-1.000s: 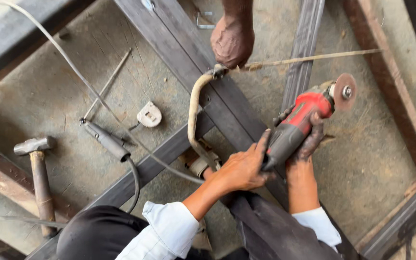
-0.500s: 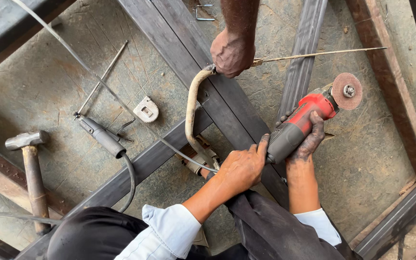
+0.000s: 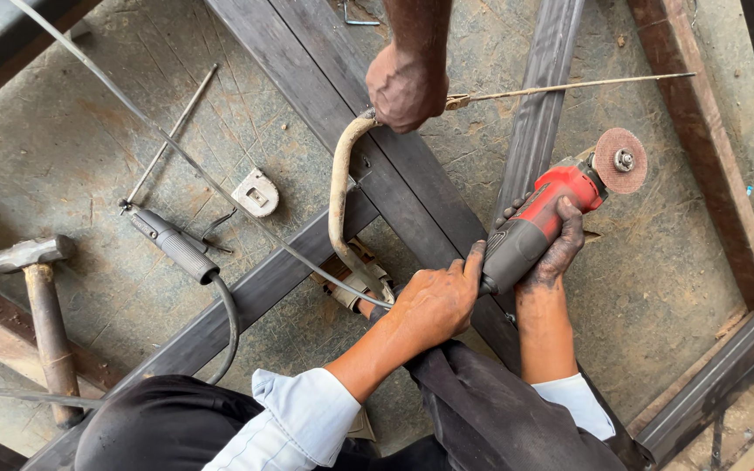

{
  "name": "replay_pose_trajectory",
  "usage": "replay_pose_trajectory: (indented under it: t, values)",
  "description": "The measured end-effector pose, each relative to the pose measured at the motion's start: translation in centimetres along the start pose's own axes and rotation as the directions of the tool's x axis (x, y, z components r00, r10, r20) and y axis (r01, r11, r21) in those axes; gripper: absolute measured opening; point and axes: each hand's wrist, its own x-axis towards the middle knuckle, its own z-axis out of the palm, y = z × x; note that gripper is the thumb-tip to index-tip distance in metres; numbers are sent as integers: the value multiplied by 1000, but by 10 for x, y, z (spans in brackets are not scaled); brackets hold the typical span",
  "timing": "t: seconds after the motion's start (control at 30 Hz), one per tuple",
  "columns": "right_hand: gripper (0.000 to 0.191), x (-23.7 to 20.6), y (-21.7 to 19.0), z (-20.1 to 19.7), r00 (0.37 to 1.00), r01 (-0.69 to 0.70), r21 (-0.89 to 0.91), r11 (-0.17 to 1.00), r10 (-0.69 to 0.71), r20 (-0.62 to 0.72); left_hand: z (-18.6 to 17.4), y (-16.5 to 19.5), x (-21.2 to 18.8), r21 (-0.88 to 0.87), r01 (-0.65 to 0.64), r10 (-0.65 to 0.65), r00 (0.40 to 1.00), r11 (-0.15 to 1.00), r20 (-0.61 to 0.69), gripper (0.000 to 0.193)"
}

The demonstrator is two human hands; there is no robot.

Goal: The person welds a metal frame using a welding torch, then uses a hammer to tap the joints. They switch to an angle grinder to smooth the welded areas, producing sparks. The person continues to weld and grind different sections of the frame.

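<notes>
I see both hands gripping the grinder: right hand mid-body, left hand at its tail; long axis points up-right, disc farthest.

so the angle grinder has crept up and to the right over the last second, and its disc now sits further out over the concrete floor, nearer the rusty beam on that side. Right hand went along with it, arm stretched a bit more. Left hand slid up the dark steel bar toward the grinder's tail end. The other person's hand on the hacksaw moved up toward the top edge of the view, and the saw frame went with it
</notes>
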Motion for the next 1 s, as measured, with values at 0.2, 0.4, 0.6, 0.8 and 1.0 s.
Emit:
replay_pose_trajectory:
  t: [0.2, 0.4, 0.6, 0.8, 1.0]
  values:
    - [56, 0, 0, 1, 1000, 7, -18, 1000, -7, 6, 3, 0, 1, 18, 0, 0, 1000, 1000, -8, 78]
    - [55, 0, 0, 2, 1000, 6, -30, 1000, -6, 5, 2, -1, 3, 7, 25, -25, 1000, 1000, -7, 78]
    - [54, 2, -1, 4, 1000, 12, -44, 999, -12, 3, 0, -2, 4, 4, 9, -9, 999, 1000, -52, 76]
    - [53, 4, -2, 6, 1000, 2, -70, 998, -1, 8, 2, -2, 2, 5, 13, -12, 999, 1000, -48, 75]
    - [55, 5, -4, 7, 1000, 11, -129, 992, -11, 1, 8, -6, 3, -36, -9, 5, 993, 999, -116, 75]
